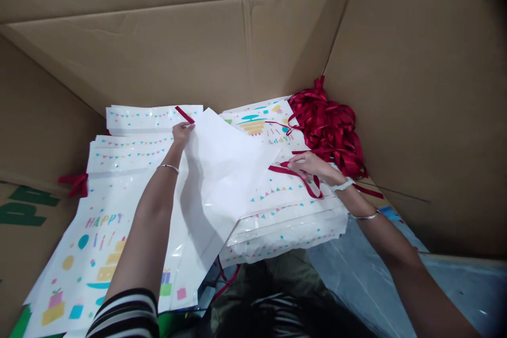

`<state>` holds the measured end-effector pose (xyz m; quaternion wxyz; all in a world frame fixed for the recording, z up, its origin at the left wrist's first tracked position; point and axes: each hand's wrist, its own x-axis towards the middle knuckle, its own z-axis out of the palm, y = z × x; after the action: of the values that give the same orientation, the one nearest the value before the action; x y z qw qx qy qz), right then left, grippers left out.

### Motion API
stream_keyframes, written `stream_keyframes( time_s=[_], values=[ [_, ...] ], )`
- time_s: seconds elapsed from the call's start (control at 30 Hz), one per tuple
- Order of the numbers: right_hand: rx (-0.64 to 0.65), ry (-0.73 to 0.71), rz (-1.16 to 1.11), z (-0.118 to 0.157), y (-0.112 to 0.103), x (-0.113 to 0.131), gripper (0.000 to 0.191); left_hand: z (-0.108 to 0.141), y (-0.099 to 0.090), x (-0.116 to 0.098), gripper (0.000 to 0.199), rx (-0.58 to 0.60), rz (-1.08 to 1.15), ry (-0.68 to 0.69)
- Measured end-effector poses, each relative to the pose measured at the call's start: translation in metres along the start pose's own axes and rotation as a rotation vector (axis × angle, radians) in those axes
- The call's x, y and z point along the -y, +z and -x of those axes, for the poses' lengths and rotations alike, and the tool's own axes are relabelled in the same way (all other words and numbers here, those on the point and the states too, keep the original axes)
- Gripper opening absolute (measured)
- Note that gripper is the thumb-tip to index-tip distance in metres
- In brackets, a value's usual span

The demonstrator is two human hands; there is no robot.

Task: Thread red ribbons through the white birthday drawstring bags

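White sheet [225,163], centre: likely light, floppy, slick, creases easily; take it by the edges. Left hand [182,132], 10 o'clock, pinches its edge, red strip [185,114] at fingertips. Right hand [311,166], 3 o'clock, pinches red ribbon [303,182]. Printed stacks [89,190] at 8 and 4; cardboard wall [178,63] at 12.

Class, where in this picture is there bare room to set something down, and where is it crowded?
Bare: the grey surface between the right stack of printed sheets and the right forearm. Crowded: the red ribbon pile by the right hand, and overlapping sheets beneath the left arm.
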<state>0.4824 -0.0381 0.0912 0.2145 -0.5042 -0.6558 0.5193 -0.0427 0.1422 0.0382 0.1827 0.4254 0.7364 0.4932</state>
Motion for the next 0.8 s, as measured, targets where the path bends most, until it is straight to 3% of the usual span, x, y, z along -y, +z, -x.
stream_keyframes(
  time_s=[0.17,0.43,0.5,0.57,0.63,0.67,0.73,0.8],
  values=[
    [0.081,0.059,0.015,0.005,0.007,0.003,0.034,0.003,0.001,-0.003,0.027,-0.01,0.032,-0.01],
    [0.129,0.085,-0.03,0.019,0.0,0.005,0.028,0.006,-0.003,-0.009,0.026,-0.001,-0.077,-0.018],
    [0.129,0.082,-0.044,0.021,-0.001,0.007,0.028,0.009,-0.005,-0.016,0.032,-0.025,-0.143,-0.009],
    [0.122,0.07,-0.062,0.022,-0.003,0.009,0.03,0.019,-0.004,-0.029,0.047,-0.129,-0.226,0.035],
    [0.108,0.05,-0.085,0.018,-0.003,0.013,0.033,0.045,0.004,-0.046,0.056,-0.221,-0.312,0.148],
    [0.101,0.038,-0.097,0.014,-0.001,0.015,0.035,0.065,0.011,-0.055,0.05,-0.199,-0.355,0.221],
    [0.079,0.016,-0.148,0.001,0.004,0.019,0.037,0.117,0.03,-0.068,0.03,0.011,-0.442,0.416],
    [0.063,-0.019,-0.212,-0.014,0.012,0.023,0.037,0.179,0.054,-0.074,0.022,0.334,-0.525,0.589]
  ],
)
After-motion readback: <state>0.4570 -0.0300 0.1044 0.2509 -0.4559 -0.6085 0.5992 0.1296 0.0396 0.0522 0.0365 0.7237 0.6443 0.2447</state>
